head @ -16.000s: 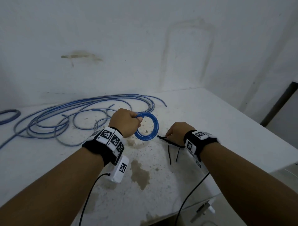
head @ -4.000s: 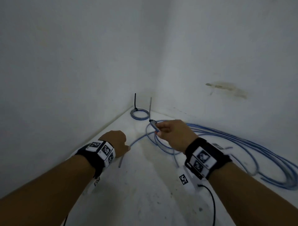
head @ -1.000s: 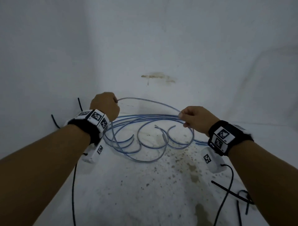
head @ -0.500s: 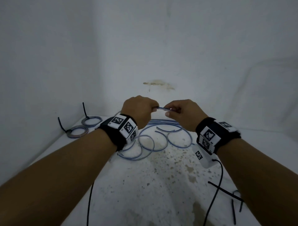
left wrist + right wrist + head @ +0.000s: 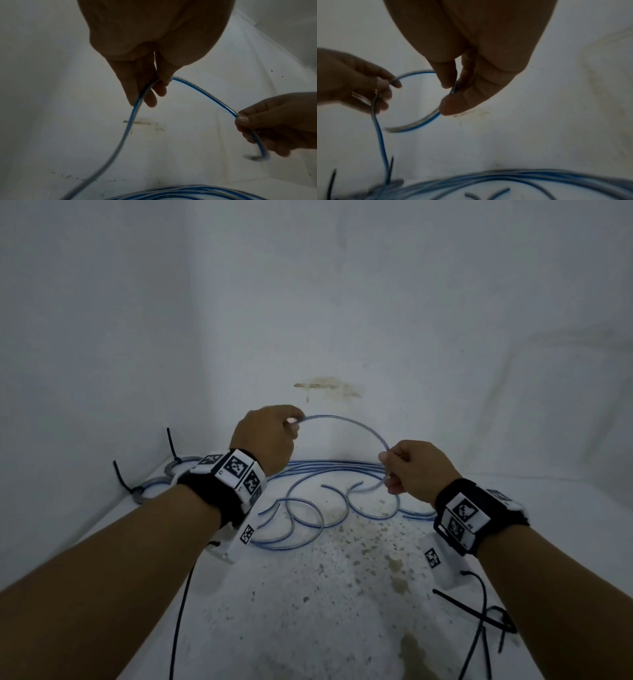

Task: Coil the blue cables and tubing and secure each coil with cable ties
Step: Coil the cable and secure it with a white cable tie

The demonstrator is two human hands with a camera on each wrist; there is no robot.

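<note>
**Blue tubing held in an arc between two hands above a stained table**

A length of translucent blue tubing [image 5: 346, 421] is held raised above the table, bent into an upward arc between both hands. At the left end of the arc the tubing is pinched between the thumb and fingertips of the left hand [image 5: 265, 440]; in the left wrist view the tube [image 5: 204, 94] is seen to pass through the closed fingers [image 5: 150, 100] and to hang down from them toward the table. At the right end the tubing is pinched by the thumb and forefinger of the right hand [image 5: 416, 470], and a short free end [image 5: 368, 487] projects below and to the left of that hand. In the right wrist view this end [image 5: 418, 124] curves away beneath the thumb [image 5: 452, 106].

Below the arc, loose loops of blue tubing [image 5: 301, 522] lie spread on the white table [image 5: 308, 611], and a bundle of long blue strands [image 5: 329, 465] runs along the foot of the back wall [image 5: 342, 302]. Two finished coils [image 5: 154, 486], each with a black cable tie [image 5: 171, 445] standing upright, rest in the far left corner. Loose black cable ties [image 5: 479, 614] lie at the near right, just beside the right forearm. The table surface is marked by brown stains [image 5: 397, 566].
</note>
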